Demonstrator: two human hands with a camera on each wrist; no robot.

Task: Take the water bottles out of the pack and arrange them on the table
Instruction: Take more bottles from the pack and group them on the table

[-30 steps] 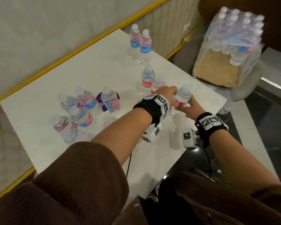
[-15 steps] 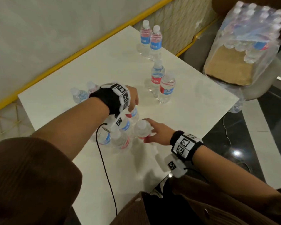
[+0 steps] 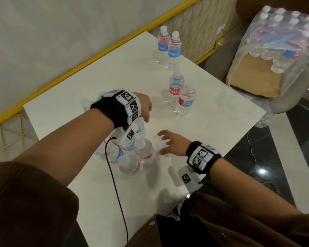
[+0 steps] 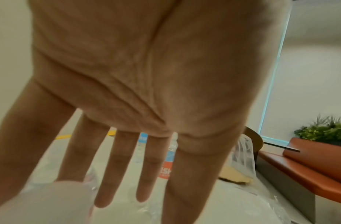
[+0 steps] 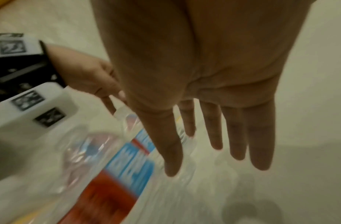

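Head view: my left hand (image 3: 144,106) and right hand (image 3: 171,144) both hang slack-fingered, holding nothing, beside the near bottle cluster (image 3: 132,155) on the table (image 3: 212,132); the pack (image 3: 275,50) sits far beyond that cluster, so I'd reach back there, grip one bottle per hand mid-body, keeping each upright

Lounge or café seating area: white table (image 3: 212,122), orange bench (image 4: 309,171) right of the fingers, planter (image 4: 323,128), glossy tiled floor (image 3: 275,157).
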